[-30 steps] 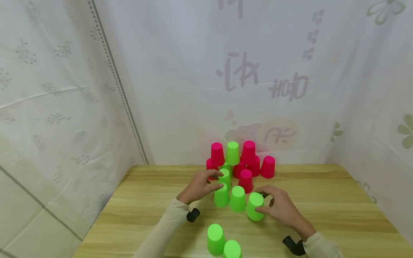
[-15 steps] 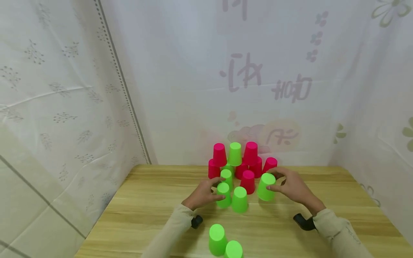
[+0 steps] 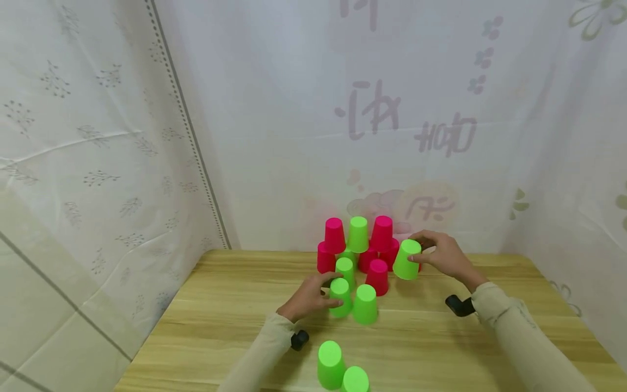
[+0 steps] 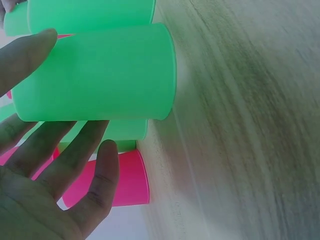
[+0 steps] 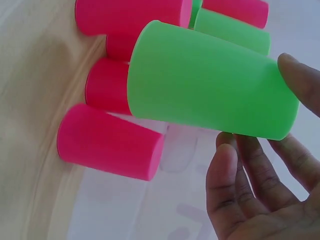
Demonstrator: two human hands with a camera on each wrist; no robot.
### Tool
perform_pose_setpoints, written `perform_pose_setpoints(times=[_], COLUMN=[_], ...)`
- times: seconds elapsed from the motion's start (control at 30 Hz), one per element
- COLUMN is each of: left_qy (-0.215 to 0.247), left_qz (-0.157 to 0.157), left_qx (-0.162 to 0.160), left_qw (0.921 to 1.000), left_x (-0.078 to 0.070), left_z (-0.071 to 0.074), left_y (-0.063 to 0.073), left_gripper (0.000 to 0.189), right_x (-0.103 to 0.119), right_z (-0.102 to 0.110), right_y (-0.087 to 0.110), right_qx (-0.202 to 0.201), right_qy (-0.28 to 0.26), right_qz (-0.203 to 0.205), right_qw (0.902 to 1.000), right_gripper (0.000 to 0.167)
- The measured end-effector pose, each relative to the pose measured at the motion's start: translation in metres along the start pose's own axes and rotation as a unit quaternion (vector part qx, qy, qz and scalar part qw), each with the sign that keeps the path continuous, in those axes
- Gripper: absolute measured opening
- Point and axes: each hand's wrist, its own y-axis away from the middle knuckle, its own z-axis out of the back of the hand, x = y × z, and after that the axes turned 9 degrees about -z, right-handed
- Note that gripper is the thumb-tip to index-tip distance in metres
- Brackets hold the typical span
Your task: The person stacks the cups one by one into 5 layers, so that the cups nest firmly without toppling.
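My right hand [image 3: 443,255] pinches an upside-down green cup [image 3: 407,260] near its narrow end. In the right wrist view that green cup [image 5: 210,82] is off the table, with a red cup [image 5: 110,142] below and beyond it. My left hand [image 3: 307,296] has thumb and fingers around another upside-down green cup [image 3: 340,298], which stands on the table. The left wrist view shows the thumb on one side of this cup [image 4: 95,75] and the fingers reaching behind the other. Beside it stands one more green cup [image 3: 364,305].
Behind are a green cup [image 3: 345,272] and a red cup [image 3: 377,276]. At the back, red [image 3: 334,235] and green [image 3: 358,234] cups sit on a lower row of cups. Two green cups [image 3: 330,365] stand near the front of the wooden table [image 3: 235,294]. Patterned cloth hangs behind.
My right hand has lifted its green cup from the front row's right end and carried it up and back toward the stacked cups. The left hand has closed in around the leftmost front cup.
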Motion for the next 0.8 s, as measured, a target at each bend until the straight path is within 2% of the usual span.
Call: perform_pose_setpoints(times=[0.37, 0.57, 0.8], left_qy=[0.012, 0.015, 0.000], left_qz=[0.004, 0.012, 0.005], left_qx=[-0.005, -0.004, -0.013], left_qw=[0.9999, 0.9998, 0.9999], left_x=[0.001, 0.000, -0.012], left_z=[-0.001, 0.000, 0.015], left_y=[0.005, 0.007, 0.015], left_gripper=[0.056, 0.057, 0.055], right_x=[0.011, 0.007, -0.001], right_z=[0.017, 0.015, 0.012], right_y=[-0.036, -0.050, -0.059], right_qx=[-0.005, -0.019, -0.035], right_qy=[0.018, 0.038, 0.030], right_qz=[-0.019, -0.021, -0.026], right_qw=[0.9996, 0.9989, 0.9986], right_gripper=[0.047, 0.046, 0.045])
